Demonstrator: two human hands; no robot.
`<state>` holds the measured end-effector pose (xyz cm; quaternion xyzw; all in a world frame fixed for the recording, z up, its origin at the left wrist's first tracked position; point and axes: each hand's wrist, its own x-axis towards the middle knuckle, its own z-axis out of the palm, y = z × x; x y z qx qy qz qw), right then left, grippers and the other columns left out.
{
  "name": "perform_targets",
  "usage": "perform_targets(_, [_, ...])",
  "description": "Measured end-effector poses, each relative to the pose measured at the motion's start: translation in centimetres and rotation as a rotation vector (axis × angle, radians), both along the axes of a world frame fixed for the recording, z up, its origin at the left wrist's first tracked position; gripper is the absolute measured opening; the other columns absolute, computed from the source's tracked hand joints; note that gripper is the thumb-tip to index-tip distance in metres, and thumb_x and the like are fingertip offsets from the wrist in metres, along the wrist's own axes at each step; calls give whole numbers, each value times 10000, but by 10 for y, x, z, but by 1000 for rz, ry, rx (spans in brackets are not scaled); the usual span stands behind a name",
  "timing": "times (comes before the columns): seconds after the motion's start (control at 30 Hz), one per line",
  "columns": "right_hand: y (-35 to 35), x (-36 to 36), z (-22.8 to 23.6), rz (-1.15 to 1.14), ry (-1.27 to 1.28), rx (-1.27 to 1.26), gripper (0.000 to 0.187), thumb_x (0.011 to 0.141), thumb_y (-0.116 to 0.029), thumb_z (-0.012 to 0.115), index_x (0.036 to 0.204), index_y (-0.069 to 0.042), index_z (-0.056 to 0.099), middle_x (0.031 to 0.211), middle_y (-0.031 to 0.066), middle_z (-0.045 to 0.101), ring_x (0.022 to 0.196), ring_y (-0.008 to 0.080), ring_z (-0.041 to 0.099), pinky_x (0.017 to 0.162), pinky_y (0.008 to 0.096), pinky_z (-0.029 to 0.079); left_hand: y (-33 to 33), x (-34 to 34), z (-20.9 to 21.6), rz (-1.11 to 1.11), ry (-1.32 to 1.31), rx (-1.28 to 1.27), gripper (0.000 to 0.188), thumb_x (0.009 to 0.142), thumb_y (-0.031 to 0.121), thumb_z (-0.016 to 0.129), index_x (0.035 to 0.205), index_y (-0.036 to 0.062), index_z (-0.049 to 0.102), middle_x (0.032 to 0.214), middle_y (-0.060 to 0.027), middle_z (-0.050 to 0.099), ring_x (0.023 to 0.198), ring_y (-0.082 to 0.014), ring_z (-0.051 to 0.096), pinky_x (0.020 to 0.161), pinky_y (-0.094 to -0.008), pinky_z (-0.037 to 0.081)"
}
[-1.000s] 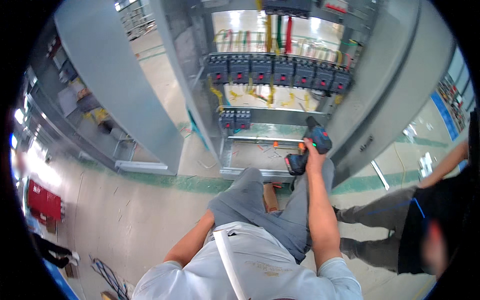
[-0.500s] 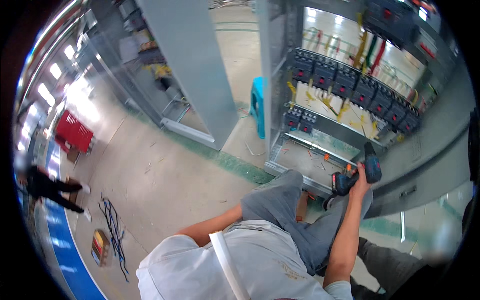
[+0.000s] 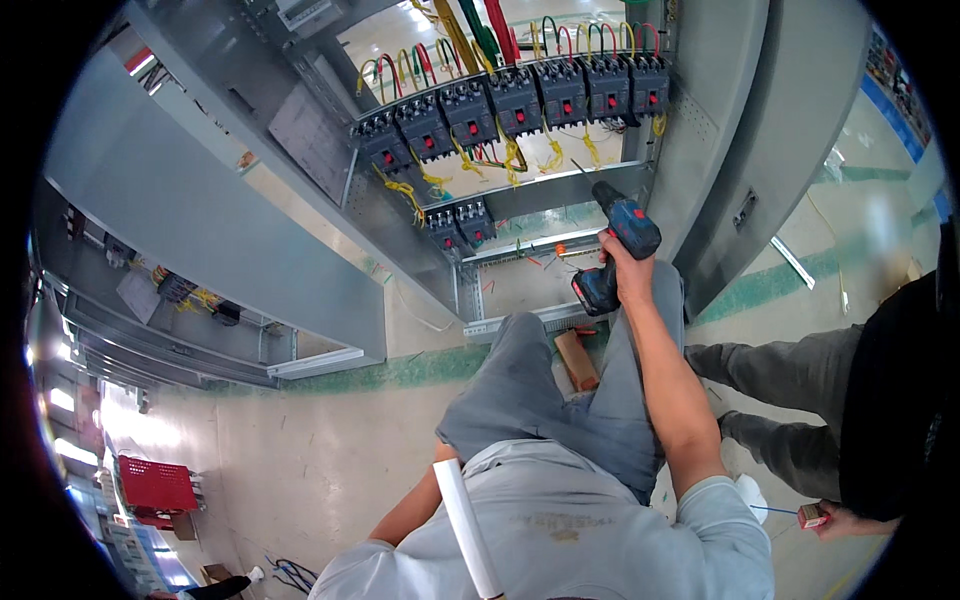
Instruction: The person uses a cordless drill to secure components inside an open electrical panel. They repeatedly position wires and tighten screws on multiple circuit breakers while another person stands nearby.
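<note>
My right hand [image 3: 628,272] is wrapped round the grip of a blue and black cordless drill [image 3: 630,225] with a long thin bit. The drill is held above my right knee, and its bit points toward a metal crossbar [image 3: 560,182] of the open grey cabinet. A row of black circuit breakers [image 3: 518,105] with red switches spans the cabinet above the bit, tied with yellow wires. Two more breakers [image 3: 460,228] sit lower on the left. Of my left arm only the forearm [image 3: 412,505] shows; the left hand is hidden beside my thigh.
A cardboard piece [image 3: 576,360] lies between my feet and the cabinet base. On the right stands a co-worker in grey trousers [image 3: 790,375], one hand [image 3: 852,522] holding a small red box [image 3: 812,516]. The grey cabinet door [image 3: 770,170] stands open. Another cabinet [image 3: 220,230] is at left.
My view has turned to the right, bringing the cabinet toward the middle and more of the co-worker into sight. The drill is still in my right hand, near the lower crossbar.
</note>
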<state>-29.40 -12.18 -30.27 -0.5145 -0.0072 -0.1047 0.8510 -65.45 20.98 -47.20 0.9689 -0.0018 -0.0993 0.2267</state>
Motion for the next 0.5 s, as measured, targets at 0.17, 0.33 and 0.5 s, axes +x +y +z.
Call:
perform_targets(0.17, [-4,1,-1,11,33,-54,187,856,-72,818,997,-6,714,859,35,708,645,120,641,601,288,523,4,-9,-2,-5,31,5,301,856,120,636,1147,77,700,1081,-218,717,990,-443,688,825,-525,570])
perform_targets(0.33, [-3,-2,5,11,15,-26,189,861,-78,818,1006,-7,720,868,33,709,653,115,643,605,277,526,24,-38,15,47,18,-75,299,851,119,636,1139,79,702,1077,-224,715,990,-453,684,823,-532,569])
perform_targets(0.5, [-7,-2,7,-18,62,-18,144,862,-71,798,958,-17,705,824,25,674,665,132,631,630,301,508,44,-38,25,95,43,-19,298,845,119,636,1132,81,704,1074,-229,713,991,-464,681,820,-540,568])
